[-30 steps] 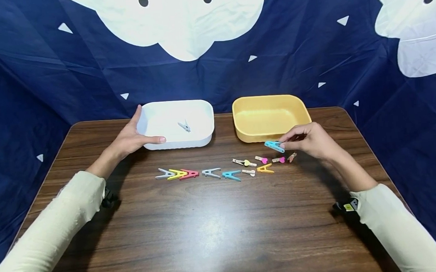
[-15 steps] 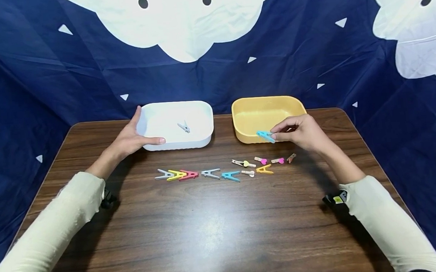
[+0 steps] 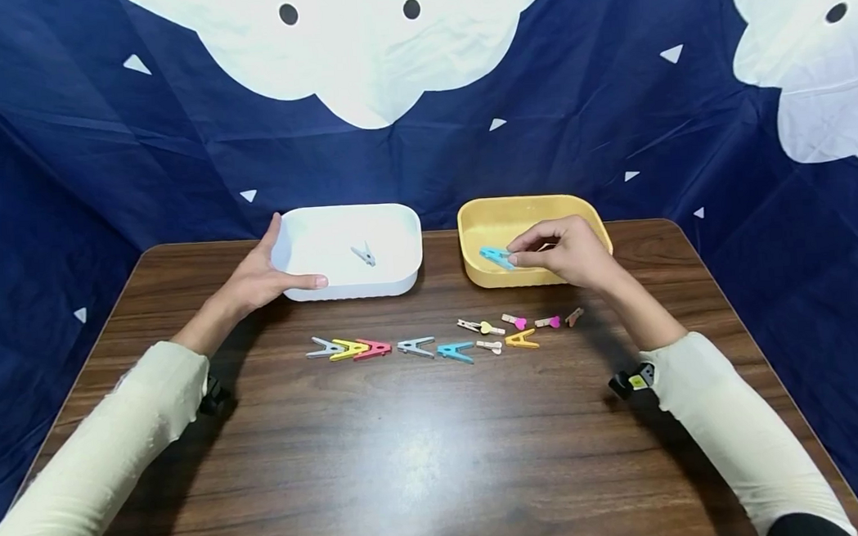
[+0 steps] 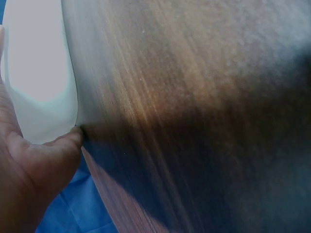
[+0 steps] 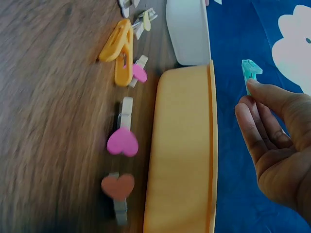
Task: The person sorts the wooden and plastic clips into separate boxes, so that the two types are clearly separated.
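My right hand (image 3: 564,251) pinches a blue clothespin (image 3: 497,257) between thumb and fingertips, over the front part of the yellow bin (image 3: 477,270). In the right wrist view this clothespin (image 5: 250,69) sticks out past the thumb, above the bin's rim. My left hand (image 3: 256,277) rests at the left end of the white bin (image 3: 356,289), thumb straight along its front and a finger reaching up its far side. One pale grey clothespin (image 3: 364,254) lies inside the white bin.
On the brown table (image 3: 382,468), a row holds grey, yellow (image 3: 349,349), red (image 3: 372,348), blue (image 3: 455,352) and orange (image 3: 522,339) clothespins. Several small wooden clothespins with hearts (image 3: 548,322) lie before the yellow bin. A dark blue cloth (image 3: 187,176) hangs behind the table.
My right hand has carried the blue clothespin left and away from me, from in front of the yellow bin to over it. The left hand stays at the white bin.
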A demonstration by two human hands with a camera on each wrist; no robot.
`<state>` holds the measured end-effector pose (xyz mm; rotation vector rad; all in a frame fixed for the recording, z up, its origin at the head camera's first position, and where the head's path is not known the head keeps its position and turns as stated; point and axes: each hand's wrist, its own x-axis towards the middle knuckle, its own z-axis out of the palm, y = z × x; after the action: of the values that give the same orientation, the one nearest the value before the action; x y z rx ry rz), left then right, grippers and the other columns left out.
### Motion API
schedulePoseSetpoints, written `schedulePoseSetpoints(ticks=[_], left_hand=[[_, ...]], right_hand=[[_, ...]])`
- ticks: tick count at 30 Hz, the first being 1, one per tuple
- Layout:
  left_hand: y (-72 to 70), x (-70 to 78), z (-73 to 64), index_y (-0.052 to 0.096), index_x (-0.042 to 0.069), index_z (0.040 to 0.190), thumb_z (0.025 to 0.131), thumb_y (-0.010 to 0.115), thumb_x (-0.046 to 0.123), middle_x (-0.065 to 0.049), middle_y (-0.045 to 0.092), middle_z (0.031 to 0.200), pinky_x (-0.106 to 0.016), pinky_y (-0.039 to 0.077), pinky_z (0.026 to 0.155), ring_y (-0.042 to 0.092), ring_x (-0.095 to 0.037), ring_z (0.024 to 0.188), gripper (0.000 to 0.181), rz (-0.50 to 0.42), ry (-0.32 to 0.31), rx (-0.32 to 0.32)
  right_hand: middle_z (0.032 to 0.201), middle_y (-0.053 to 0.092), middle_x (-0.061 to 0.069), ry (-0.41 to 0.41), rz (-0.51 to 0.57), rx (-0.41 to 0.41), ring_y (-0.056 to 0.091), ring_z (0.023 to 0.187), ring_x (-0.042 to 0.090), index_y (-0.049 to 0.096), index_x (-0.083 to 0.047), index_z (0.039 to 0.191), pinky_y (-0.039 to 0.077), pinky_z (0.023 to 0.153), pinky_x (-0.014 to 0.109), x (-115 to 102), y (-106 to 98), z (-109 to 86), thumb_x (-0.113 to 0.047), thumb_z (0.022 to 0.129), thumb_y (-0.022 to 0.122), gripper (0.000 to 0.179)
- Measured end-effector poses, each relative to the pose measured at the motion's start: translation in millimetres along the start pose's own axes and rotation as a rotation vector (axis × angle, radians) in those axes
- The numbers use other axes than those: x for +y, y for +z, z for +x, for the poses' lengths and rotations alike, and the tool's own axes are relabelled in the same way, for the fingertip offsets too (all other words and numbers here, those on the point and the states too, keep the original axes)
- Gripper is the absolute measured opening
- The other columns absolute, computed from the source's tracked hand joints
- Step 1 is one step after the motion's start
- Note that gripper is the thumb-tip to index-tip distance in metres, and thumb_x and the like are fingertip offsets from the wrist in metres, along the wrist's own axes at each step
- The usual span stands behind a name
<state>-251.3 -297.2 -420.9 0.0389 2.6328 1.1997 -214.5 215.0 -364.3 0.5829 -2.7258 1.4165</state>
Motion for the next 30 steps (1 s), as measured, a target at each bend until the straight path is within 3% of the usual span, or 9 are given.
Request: schedulePoseSetpoints(ticks=[8,17,23,30], left_hand=[[2.1,0.7,-0.9,-0.026,0.034,0.176,0.085,0.101,0.048,-0.003,-0.017,0.19,-0.064,0.006,0.144,-0.008,-0.034,0.178,0.157,0.0,-0.001,-0.007],[0.4,1.5,-2.5,-0.026,0.035,0.176,0.085,0.101,0.051,-0.003,-0.017,0.19,-0.065,0.007,0.144,-0.008,-0.036,0.178,0.157,0.015,0.006,-0.01],[0.1,1.2,-1.4,-0.027,0.035,0.175,0.085,0.1,0.051,-0.003,-0.018,0.189,-0.066,0.006,0.144,-0.008,-0.036,0.178,0.157,0.018,0.004,-0.015],[0.2,0.3,-0.9,-0.027,0.033,0.175,0.085,0.1,0.051,-0.002,-0.019,0.189,-0.066,0.006,0.144,-0.008,-0.035,0.178,0.157,0.018,0.017,-0.014]], right_hand=[[0.099,0.088,0.008,0.025,0.021,-0.009,0.07,0.083,0.006,0.09,-0.005,0.104,0.056,0.072,0.017,-9.1,12.7,14.4,-0.013,0.094,0.093,0.013],[0.096,0.086,0.005,0.081,0.038,-0.015,0.068,0.081,0.01,0.09,-0.007,0.106,0.053,0.07,0.02,-22.2,23.4,32.1,-0.014,0.096,0.091,0.013],[0.09,0.085,0.002,0.052,0.04,0.001,0.069,0.076,0.008,0.09,-0.005,0.104,0.055,0.07,0.019,-31.0,31.3,43.3,-0.007,0.093,0.091,0.011],[0.095,0.085,0.006,0.045,0.044,0.001,0.071,0.079,0.011,0.089,-0.007,0.103,0.058,0.073,0.021,-42.5,38.6,54.4,-0.007,0.094,0.09,0.01]])
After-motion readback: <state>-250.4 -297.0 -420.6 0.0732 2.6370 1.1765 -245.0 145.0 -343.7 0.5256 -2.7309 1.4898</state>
